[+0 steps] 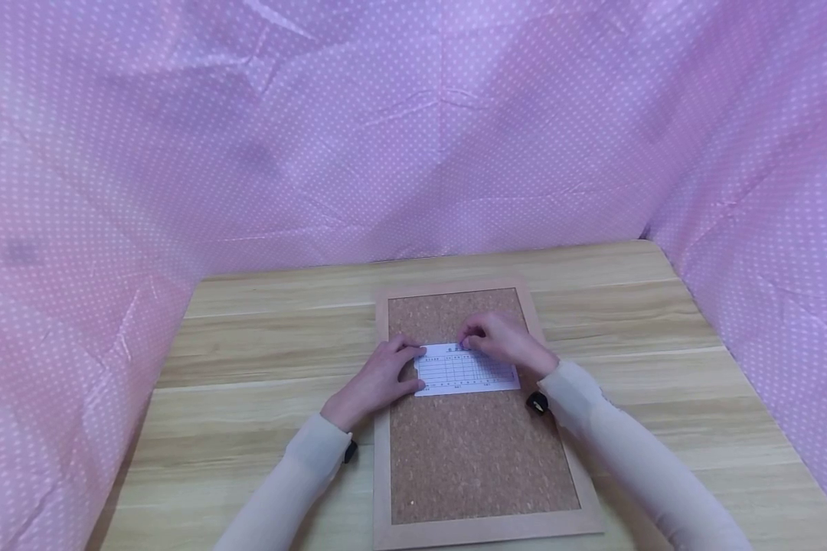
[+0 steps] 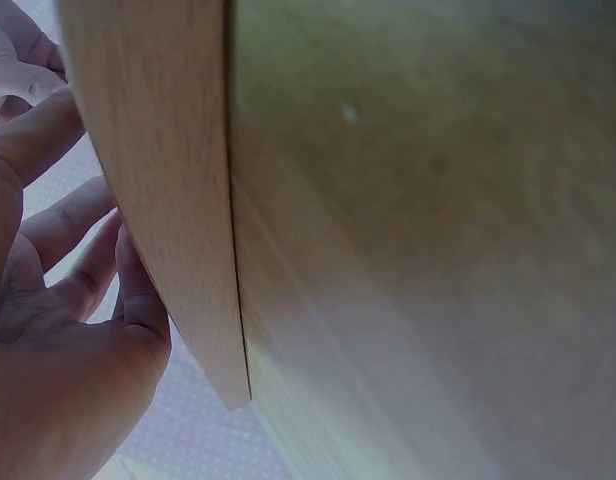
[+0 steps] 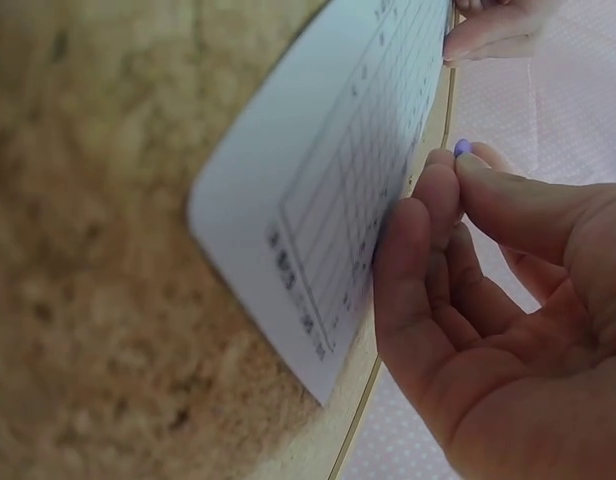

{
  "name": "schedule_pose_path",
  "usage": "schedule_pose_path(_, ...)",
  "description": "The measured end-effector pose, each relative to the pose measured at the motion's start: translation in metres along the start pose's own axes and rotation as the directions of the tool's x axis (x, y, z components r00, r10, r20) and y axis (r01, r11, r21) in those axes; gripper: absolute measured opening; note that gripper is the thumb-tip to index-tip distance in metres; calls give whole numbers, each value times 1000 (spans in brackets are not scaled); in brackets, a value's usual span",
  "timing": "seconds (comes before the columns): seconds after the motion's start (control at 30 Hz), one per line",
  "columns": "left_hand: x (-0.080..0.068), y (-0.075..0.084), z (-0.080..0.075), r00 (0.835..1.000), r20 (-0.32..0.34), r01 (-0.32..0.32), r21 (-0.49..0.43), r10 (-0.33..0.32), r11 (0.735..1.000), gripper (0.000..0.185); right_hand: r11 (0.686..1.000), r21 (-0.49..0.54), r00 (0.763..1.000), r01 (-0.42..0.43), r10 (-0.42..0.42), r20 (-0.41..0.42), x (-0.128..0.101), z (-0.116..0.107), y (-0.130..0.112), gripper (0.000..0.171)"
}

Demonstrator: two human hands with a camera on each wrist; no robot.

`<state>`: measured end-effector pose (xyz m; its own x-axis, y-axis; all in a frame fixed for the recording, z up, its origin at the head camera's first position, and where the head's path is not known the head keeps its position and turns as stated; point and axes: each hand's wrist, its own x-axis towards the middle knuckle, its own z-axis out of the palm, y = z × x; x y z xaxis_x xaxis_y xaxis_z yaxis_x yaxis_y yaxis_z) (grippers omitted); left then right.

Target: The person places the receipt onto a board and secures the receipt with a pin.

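Unreadable print on paper card [image 1: 465,370]

A long wooden bench [image 1: 262,344] fills the low part of the head view. Its top is made of pale planks with brown stripes. Pink cloth [image 1: 413,130] with tiny white dots hangs behind the bench and on both sides, like the walls of a little tent. The cloth has folds and creases. In the left wrist view the wood looks blurry and close.
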<state>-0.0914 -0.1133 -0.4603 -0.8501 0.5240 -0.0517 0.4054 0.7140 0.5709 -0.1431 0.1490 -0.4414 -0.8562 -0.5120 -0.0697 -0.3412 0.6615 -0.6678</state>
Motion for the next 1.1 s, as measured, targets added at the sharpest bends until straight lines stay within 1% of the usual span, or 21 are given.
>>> schedule_pose_path(0.3,-1,-1,0,1000,1,0,1,0,1000,56,1000,-6,999,-21,21,33,4,1,0,12)
schedule_pose_path(0.53,0,0,-1,1000,-2,1,-1,-1,1000,56,997,14,995,-75,74,73,8,1,0,12)
schedule_pose_path(0.67,0,-1,-1,1000,0,6,-1,-6,1000,57,996,16,992,-88,86,91,9,-1,-1,12)
schedule_pose_path(1.1,1,-3,1,1000,9,5,16,-5,1000,57,993,-19,982,-117,119,149,13,-4,-5,11)
